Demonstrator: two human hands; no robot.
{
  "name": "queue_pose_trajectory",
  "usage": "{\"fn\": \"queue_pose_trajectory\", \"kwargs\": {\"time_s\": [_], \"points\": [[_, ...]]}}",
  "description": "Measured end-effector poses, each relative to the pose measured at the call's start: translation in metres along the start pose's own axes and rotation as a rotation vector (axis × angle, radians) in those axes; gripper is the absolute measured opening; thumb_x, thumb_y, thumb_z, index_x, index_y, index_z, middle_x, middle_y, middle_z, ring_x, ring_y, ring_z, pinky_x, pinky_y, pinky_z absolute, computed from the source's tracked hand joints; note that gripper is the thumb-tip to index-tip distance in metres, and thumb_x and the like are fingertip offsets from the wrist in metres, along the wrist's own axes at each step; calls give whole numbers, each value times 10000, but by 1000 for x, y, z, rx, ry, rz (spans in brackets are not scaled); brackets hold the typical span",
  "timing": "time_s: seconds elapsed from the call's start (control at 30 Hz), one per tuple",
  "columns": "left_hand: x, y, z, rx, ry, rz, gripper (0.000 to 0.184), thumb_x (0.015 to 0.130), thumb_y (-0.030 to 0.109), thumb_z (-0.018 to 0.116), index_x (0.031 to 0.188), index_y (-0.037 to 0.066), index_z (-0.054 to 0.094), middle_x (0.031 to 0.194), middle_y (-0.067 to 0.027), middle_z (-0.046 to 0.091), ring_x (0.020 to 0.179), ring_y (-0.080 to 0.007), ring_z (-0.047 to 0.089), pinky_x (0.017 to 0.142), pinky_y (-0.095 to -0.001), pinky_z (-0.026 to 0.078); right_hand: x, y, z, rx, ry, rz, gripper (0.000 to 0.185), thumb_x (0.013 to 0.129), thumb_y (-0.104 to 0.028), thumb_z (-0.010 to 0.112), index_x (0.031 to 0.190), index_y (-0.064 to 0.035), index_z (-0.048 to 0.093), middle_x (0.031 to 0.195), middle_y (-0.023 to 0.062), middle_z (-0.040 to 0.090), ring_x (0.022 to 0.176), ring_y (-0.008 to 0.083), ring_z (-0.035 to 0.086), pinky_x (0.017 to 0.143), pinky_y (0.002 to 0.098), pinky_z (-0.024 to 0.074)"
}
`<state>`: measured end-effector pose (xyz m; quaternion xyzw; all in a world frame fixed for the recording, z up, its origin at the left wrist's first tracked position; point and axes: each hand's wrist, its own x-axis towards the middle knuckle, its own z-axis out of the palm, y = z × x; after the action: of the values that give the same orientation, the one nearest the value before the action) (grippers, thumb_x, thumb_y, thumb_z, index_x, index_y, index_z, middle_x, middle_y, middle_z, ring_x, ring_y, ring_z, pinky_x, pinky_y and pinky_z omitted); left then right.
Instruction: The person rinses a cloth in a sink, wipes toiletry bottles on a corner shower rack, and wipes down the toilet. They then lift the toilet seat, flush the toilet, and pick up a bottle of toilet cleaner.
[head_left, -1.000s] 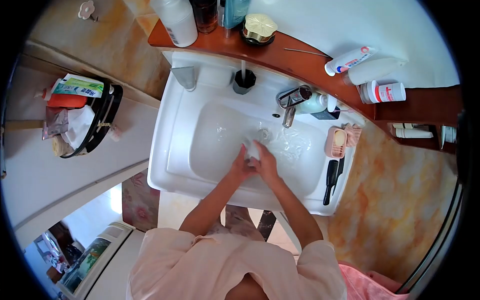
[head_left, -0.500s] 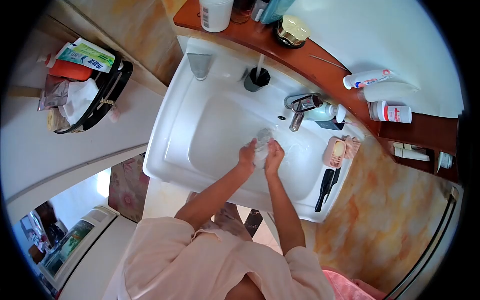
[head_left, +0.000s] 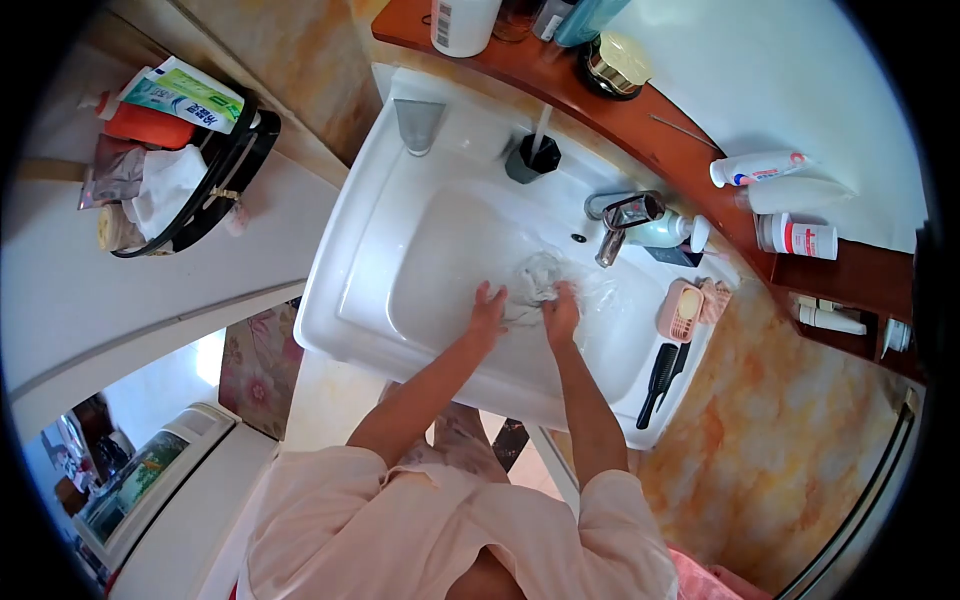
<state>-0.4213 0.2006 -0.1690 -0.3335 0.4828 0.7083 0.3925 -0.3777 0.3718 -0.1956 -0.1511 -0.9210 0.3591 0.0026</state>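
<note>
A wet whitish cloth [head_left: 537,280] lies loosely spread in the basin of the white sink [head_left: 330,325], with water around it. On the cloth's left is my left hand [head_left: 487,312], its fingers apart and nothing held in them. My right hand [head_left: 562,312] is at the cloth's right edge, fingers curled on a part of it. The chrome faucet [head_left: 615,225] stands above and to the right of the cloth.
A pink soap dish [head_left: 681,311] and a black comb [head_left: 657,385] rest on the sink's right rim. Behind the faucet stands a pump bottle [head_left: 670,231]. A dark cup [head_left: 531,158] is at the back. Bottles line the brown shelf [head_left: 640,125]. A basket [head_left: 225,190] hangs at left.
The cloth, bunched between both hands before, is now spread out in the basin. My left hand has let go of it and moved left. The view has shifted and turned slightly.
</note>
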Motion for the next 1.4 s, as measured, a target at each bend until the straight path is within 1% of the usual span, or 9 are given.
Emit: {"fn": "queue_pose_trajectory", "kwargs": {"time_s": [0.17,0.3,0.4,0.7,0.97,1.07,1.1,1.3,1.4], "points": [[-1,16,17,-201,-97,-186,672,835,476,619,1358,192,309,1336,-92,418,1126,-315,467,800,-522,480,-20,-109,-39,155,10,-146,475,681,69,628,1130,-40,517,991,151,537,900,342,540,753,359,457],[7,40,9,-374,-441,-473,405,839,453,628,1082,136,561,962,-74,609,801,-215,602,725,-373,521,-51,-163,-57,115,-74,-249,226,724,8,675,933,-33,600,873,137,545,801,315,554,685,354,456],[-17,47,19,-309,-586,-248,356,858,432,615,989,101,591,872,-50,604,733,-173,590,667,-331,508,-55,-190,-58,200,-16,-151,145,739,-88,702,817,-16,603,772,126,545,707,310,554,625,356,444],[-15,25,28,-200,-110,-2,402,908,437,544,785,56,577,720,-23,537,693,-129,535,618,-271,442,-11,-143,-24,379,333,110,337,924,-214,521,686,24,523,547,52,454,570,92,400,531,302,367],[0,8,-2,-183,177,-23,371,888,436,563,1119,162,468,1036,-27,502,921,-191,484,764,-454,453,11,-9,-6,350,296,349,253,934,-245,499,1014,-14,564,878,138,596,789,238,557,740,345,446],[17,-5,-16,-138,183,-48,389,885,421,566,1185,212,434,1130,-24,473,1038,-239,459,774,-526,441,-13,1,35,-215,262,-86,277,859,-194,597,1076,-27,557,1010,159,602,964,326,567,850,398,444],[19,-7,-18,-107,184,-46,391,883,417,567,1192,223,428,1148,-23,465,1074,-258,451,774,-545,437,-19,-9,30,-95,-59,-78,427,756,-110,673,1151,-31,531,1121,187,563,1095,349,515,909,430,421],[-15,7,-5,-124,54,-198,639,873,464,558,1388,240,254,1430,-63,271,1288,-328,291,888,-643,349,-6,-20,11,-32,202,-107,505,715,22,656,1193,-48,509,1045,152,565,961,345,547,834,382,447],[-20,13,-5,-308,-199,-275,615,853,512,573,1335,187,373,1356,-82,384,1158,-303,452,860,-537,456,-19,-112,-32,187,-27,-19,369,713,18,679,1059,-61,581,903,124,567,804,292,575,665,345,465]]}}
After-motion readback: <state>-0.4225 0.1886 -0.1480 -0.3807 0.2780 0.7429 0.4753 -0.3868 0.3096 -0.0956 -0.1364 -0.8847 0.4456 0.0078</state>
